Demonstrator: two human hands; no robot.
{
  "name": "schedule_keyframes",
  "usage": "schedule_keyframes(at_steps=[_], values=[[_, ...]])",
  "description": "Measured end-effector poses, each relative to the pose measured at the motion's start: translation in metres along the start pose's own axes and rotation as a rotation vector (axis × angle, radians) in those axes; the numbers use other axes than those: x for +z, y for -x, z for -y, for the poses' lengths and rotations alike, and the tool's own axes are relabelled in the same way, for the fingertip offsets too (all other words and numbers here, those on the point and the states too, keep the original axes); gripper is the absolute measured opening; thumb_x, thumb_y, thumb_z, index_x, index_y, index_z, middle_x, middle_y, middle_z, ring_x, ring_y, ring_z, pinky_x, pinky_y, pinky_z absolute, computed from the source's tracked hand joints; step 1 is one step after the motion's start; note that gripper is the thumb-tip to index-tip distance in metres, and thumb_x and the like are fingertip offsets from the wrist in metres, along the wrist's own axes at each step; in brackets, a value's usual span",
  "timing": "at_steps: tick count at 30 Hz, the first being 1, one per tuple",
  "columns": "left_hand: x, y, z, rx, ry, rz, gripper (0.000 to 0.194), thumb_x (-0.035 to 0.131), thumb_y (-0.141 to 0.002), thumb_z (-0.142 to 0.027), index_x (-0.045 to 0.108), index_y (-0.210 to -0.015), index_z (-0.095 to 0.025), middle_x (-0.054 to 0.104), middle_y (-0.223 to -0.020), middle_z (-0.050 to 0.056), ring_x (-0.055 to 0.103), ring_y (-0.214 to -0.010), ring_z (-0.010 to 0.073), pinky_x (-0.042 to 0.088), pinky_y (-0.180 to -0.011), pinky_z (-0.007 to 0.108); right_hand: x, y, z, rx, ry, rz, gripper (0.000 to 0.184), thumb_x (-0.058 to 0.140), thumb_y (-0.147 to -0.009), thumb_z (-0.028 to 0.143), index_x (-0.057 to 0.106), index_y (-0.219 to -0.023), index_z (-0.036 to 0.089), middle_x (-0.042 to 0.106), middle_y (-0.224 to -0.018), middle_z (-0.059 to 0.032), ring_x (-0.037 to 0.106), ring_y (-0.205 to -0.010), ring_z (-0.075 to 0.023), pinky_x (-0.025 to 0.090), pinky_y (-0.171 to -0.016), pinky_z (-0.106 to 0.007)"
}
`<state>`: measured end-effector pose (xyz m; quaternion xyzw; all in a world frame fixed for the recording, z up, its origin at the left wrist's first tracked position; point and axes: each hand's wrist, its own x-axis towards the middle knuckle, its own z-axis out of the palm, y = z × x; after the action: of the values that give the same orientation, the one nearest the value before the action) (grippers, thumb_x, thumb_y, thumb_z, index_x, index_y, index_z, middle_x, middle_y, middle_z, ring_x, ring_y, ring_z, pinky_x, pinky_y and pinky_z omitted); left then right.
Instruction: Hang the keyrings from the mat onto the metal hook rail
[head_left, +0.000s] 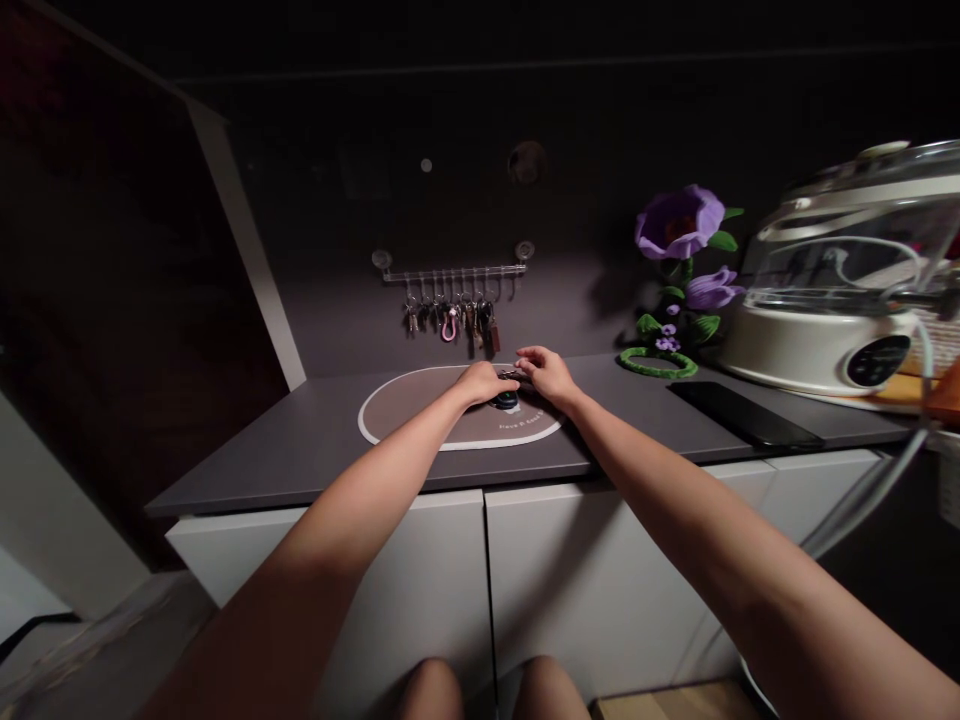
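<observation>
Both of my hands meet over an oval brown mat (409,405) with a white rim and printed letters, lying on the dark countertop. Between them, low over the mat or on it, is a small dark rounded object (507,399) with a faint green spot. My left hand (480,383) is closed, its thumb laid along the top of that object. From the other side my right hand (549,374) reaches in with bent fingers. Its fingertips come close to a small shiny bit above the dark object; what they pinch is too small to make out.
Several keys (472,318) hang from a clear hook rail (457,272) on the back wall. To the right stand a purple knitted flower (681,225) on a green ring base, a black phone (742,413) and a white appliance (817,340) with a cable. White cabinet doors (420,590) are below.
</observation>
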<state>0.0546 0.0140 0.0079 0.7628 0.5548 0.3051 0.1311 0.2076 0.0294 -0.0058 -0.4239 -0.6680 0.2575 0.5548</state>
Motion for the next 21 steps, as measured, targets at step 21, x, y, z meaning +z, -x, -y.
schedule_keyframes(at_steps=[21], values=[[-0.032, 0.012, 0.013, -0.298, 0.97, 0.159, 0.014, 0.071, -0.056, -0.008, 0.064, -0.068, -0.009, 0.066, -0.064, 0.005, 0.061, -0.059, 0.0106, 0.05, -0.069, 0.025, 0.003, 0.007, 0.01, 0.06, -0.127, 0.029, 0.019, 0.06, -0.07, 0.018, 0.061, -0.088, 0.015, 0.064, -0.08, -0.0043, 0.057, -0.071, -0.0108, 0.047, -0.075, -0.027]])
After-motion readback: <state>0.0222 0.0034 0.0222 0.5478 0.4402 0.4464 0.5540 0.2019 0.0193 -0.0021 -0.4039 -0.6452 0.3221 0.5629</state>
